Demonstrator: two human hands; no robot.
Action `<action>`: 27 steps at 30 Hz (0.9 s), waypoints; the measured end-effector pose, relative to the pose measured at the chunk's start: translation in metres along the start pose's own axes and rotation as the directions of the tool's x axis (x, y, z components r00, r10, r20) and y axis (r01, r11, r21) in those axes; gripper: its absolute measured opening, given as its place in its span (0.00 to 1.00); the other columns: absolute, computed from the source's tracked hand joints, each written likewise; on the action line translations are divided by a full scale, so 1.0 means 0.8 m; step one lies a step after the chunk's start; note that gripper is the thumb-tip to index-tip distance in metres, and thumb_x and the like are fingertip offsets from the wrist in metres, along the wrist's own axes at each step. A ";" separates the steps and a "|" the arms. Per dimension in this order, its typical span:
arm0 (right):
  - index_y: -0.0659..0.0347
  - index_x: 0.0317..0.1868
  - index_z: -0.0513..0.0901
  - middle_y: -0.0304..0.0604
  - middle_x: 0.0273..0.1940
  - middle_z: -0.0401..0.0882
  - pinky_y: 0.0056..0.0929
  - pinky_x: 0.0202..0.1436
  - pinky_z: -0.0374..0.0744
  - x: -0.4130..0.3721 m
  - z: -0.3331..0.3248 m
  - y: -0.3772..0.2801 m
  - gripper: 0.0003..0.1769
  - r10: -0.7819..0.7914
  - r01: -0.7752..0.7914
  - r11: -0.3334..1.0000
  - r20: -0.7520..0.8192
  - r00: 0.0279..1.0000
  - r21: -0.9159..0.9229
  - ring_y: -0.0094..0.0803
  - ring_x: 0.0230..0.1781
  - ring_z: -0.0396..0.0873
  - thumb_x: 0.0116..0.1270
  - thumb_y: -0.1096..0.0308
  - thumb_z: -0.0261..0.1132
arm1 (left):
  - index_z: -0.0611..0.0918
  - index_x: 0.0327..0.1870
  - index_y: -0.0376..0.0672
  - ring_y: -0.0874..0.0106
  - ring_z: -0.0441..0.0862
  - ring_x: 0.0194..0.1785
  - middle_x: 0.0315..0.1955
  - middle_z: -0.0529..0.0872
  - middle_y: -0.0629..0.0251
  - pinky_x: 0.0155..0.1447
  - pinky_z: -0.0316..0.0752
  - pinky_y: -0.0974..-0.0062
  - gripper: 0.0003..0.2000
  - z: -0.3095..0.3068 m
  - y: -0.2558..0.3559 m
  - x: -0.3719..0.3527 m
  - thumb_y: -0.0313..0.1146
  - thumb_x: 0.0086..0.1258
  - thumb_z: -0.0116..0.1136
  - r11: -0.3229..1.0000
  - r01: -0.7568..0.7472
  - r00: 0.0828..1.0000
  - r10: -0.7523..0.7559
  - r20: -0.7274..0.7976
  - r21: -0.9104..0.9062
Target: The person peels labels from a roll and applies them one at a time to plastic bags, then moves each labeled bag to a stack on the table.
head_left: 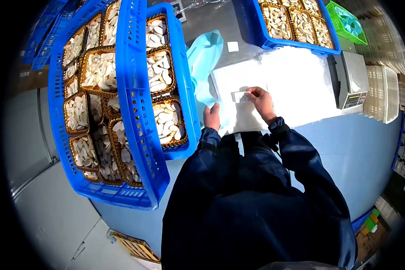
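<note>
My right hand [262, 104] pinches a small white label [241, 97] with dark print between thumb and fingertips. Under it lie white, glossy plastic bags [297, 85], stacked flat on the metal table and bright with glare. My left hand [212, 117] rests at the left edge of that stack, fingers pointing up and slightly apart, next to a crumpled light-blue plastic film [204, 56]. Nothing shows between its fingers. Close to my left stands a blue crate [184, 85] holding brown baskets of pale sliced pieces, perhaps mushrooms.
A larger blue crate [137, 103] of similar baskets stands tilted at far left. Another blue crate [274, 42] sits at the table's back. On the right are a weighing scale [353, 81], stacked white baskets [382, 92] and a green basket [346, 22]. A wooden pallet [135, 245] lies lower left.
</note>
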State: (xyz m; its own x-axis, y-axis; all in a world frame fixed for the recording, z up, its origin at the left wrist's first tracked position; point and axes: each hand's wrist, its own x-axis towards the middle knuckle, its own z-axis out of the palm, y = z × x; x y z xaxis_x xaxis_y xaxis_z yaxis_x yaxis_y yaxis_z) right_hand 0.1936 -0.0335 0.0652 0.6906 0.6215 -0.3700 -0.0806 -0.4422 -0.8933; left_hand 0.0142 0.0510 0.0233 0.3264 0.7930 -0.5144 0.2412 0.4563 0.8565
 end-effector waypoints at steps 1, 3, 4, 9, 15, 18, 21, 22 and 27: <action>0.64 0.37 0.80 0.37 0.29 0.81 0.17 0.36 0.73 0.000 0.002 -0.005 0.07 0.010 -0.009 0.999 0.029 1.000 -0.046 0.18 0.30 0.76 0.59 0.72 0.64 | 0.73 0.50 0.32 0.68 0.77 0.42 0.40 0.81 0.56 0.46 0.69 0.69 0.19 0.006 0.000 -0.002 0.39 0.65 0.55 0.998 0.023 1.000 -0.024 -0.006 -0.050; 0.64 0.36 0.80 0.36 0.29 0.81 0.17 0.36 0.73 -0.001 0.003 -0.015 0.06 0.036 -0.031 0.993 0.044 0.998 -0.111 0.18 0.30 0.75 0.59 0.72 0.64 | 0.73 0.50 0.32 0.68 0.77 0.42 0.41 0.81 0.56 0.46 0.70 0.70 0.19 0.018 0.003 -0.004 0.38 0.65 0.55 0.994 0.047 0.999 -0.048 -0.006 -0.101; 0.64 0.36 0.80 0.36 0.29 0.81 0.17 0.36 0.73 0.002 0.004 -0.009 0.06 0.038 -0.033 0.993 0.041 0.998 -0.111 0.18 0.30 0.75 0.59 0.72 0.64 | 0.74 0.49 0.33 0.70 0.76 0.42 0.41 0.81 0.60 0.47 0.69 0.72 0.16 0.020 -0.003 -0.001 0.35 0.65 0.55 0.993 0.043 0.998 -0.047 -0.036 -0.107; 0.62 0.38 0.81 0.39 0.32 0.81 0.21 0.36 0.74 0.010 0.011 0.012 0.07 -0.122 0.122 0.972 0.014 0.992 -0.200 0.24 0.31 0.79 0.58 0.71 0.64 | 0.72 0.50 0.29 0.54 0.77 0.47 0.44 0.79 0.47 0.51 0.69 0.65 0.22 0.019 -0.040 0.015 0.42 0.65 0.51 0.998 -0.032 0.997 0.037 -0.067 0.063; 0.54 0.44 0.79 0.42 0.35 0.76 0.32 0.38 0.75 -0.011 0.026 0.000 0.15 -0.350 0.237 0.759 -0.073 0.934 -0.606 0.41 0.36 0.76 0.54 0.71 0.64 | 0.73 0.50 0.30 0.53 0.75 0.49 0.45 0.78 0.45 0.51 0.68 0.64 0.24 0.022 -0.021 0.009 0.45 0.66 0.50 0.981 0.076 0.994 -0.060 -0.089 0.181; 0.55 0.53 0.73 0.45 0.39 0.75 0.33 0.42 0.74 -0.028 0.031 -0.008 0.24 -0.374 0.246 0.740 -0.079 0.924 -0.626 0.41 0.42 0.74 0.53 0.71 0.65 | 0.72 0.50 0.30 0.51 0.74 0.50 0.46 0.78 0.44 0.52 0.68 0.62 0.24 0.022 -0.020 0.010 0.46 0.66 0.49 0.962 0.034 0.994 -0.003 -0.113 0.272; 0.62 0.56 0.69 0.47 0.44 0.76 0.32 0.45 0.74 -0.042 0.044 0.001 0.24 -0.285 0.233 0.947 -0.239 0.928 -0.222 0.35 0.43 0.75 0.58 0.73 0.63 | 0.71 0.52 0.30 0.50 0.73 0.52 0.47 0.77 0.43 0.53 0.67 0.61 0.25 0.023 -0.007 0.006 0.47 0.66 0.48 0.959 0.076 0.994 -0.052 -0.095 0.272; 0.65 0.57 0.68 0.47 0.45 0.76 0.28 0.47 0.74 -0.048 0.046 -0.010 0.21 -0.164 0.164 0.986 0.006 0.986 0.040 0.31 0.44 0.75 0.62 0.74 0.59 | 0.71 0.52 0.30 0.50 0.73 0.52 0.47 0.77 0.43 0.53 0.67 0.61 0.25 0.024 -0.003 0.004 0.47 0.66 0.48 0.959 0.079 0.994 -0.055 -0.091 0.274; 0.66 0.56 0.68 0.50 0.47 0.75 0.29 0.50 0.73 0.027 -0.003 0.015 0.21 -0.302 0.284 0.951 -0.165 0.939 -0.124 0.38 0.45 0.75 0.62 0.74 0.58 | 0.73 0.50 0.30 0.62 0.76 0.48 0.45 0.79 0.52 0.51 0.68 0.68 0.20 0.019 -0.021 0.015 0.39 0.65 0.53 0.952 0.084 0.990 -0.046 -0.133 0.296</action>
State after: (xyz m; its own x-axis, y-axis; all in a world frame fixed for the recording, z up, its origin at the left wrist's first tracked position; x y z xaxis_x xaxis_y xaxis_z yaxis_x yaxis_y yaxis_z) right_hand 0.2091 -0.0266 0.0471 0.7916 0.6100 -0.0353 0.2084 -0.3239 -0.9228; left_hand 0.0283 0.0470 0.0022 0.1902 0.8181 -0.5427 0.5272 0.3813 0.7594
